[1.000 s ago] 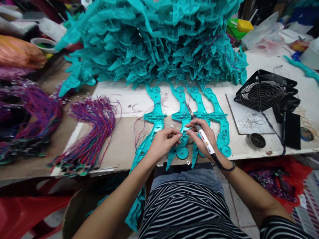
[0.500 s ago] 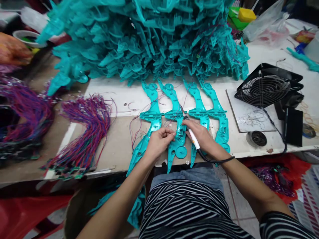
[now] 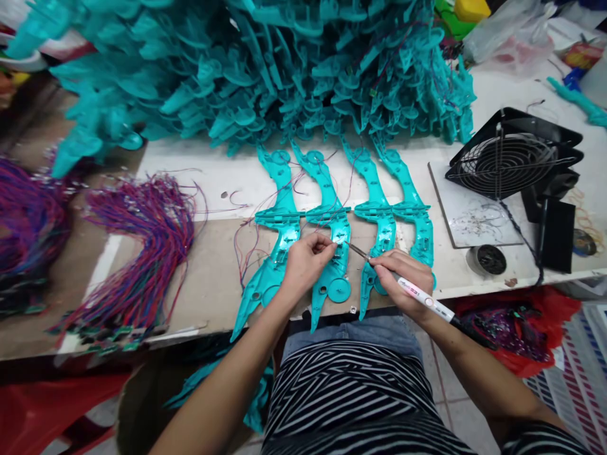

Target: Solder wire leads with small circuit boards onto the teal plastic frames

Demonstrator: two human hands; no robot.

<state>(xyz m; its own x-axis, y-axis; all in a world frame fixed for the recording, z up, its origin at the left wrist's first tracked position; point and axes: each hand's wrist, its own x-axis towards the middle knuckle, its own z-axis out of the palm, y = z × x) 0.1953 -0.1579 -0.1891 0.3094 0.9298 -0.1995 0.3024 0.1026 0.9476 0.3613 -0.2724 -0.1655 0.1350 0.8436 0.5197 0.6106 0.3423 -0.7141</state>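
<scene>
Where the two hands meet, head view: over the second teal shell point(image 3: 327, 208), which lies flat on the bench point(image 3: 213, 272) near its front edge.
Left hand point(image 3: 303, 262): closed, fingertips pinched together on the middle of that shell. What they pinch is too small to tell.
Right hand point(image 3: 403, 278): closed around a white soldering iron point(image 3: 420, 296), held like a pen. Its cable runs off to the right.
Iron tip: points left and rests at the right edge of the shell's middle section, just beside the left fingertips.
Neighbouring teal shells point(image 3: 379, 215): one to the left and two to the right of the second, side by side in one row. Thin red and blue wires trail from them.
Pile of teal shells point(image 3: 265, 63): heaped at the back of the bench, touching the far ends of the row.
Wire bundles point(image 3: 142, 253): red and blue, fanned out on the left of the bench, well apart from the hands.
Fan point(image 3: 509, 164): black, wire-grilled, tilted, on the right.
White tile point(image 3: 474, 218): flat, in front of the fan and partly under it.
Round black tin point(image 3: 490, 259): just below the tile.
</scene>
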